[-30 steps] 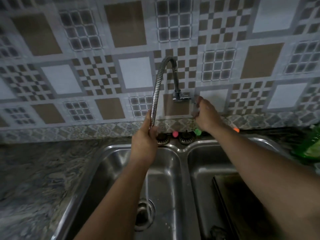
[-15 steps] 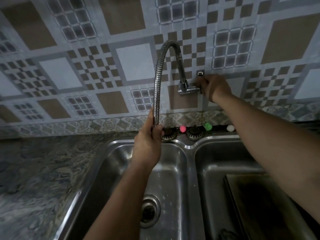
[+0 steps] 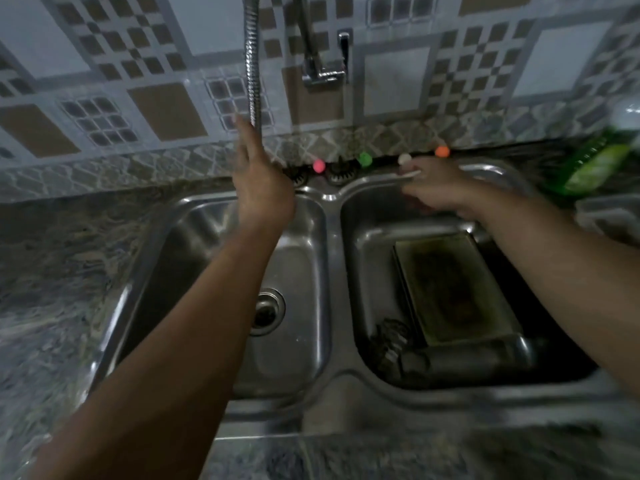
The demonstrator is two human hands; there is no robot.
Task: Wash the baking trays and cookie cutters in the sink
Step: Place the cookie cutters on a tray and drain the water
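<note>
The left hand (image 3: 258,183) is raised over the left basin, its fingers stretched straight up alongside the lower end of the bendy metal tap hose (image 3: 253,67), touching it or just beside it, probably to aim it. The right hand (image 3: 438,188) is held over the far rim of the right basin, blurred; its fingers seem loosely extended, and whether a thin pale object at the fingertips is pinched cannot be told. Below the right hand, a dark, stained baking tray (image 3: 450,289) is seen lying in the right basin of the steel sink (image 3: 332,289), ready for washing, with a dark ridged item at its near corner, possibly a cookie cutter. A drain (image 3: 265,311) is seen below the left forearm. Small coloured balls are lined up beyond both hands. The speckled stone table (image 3: 52,271) lies left of the left hand. No running water is visible.
</note>
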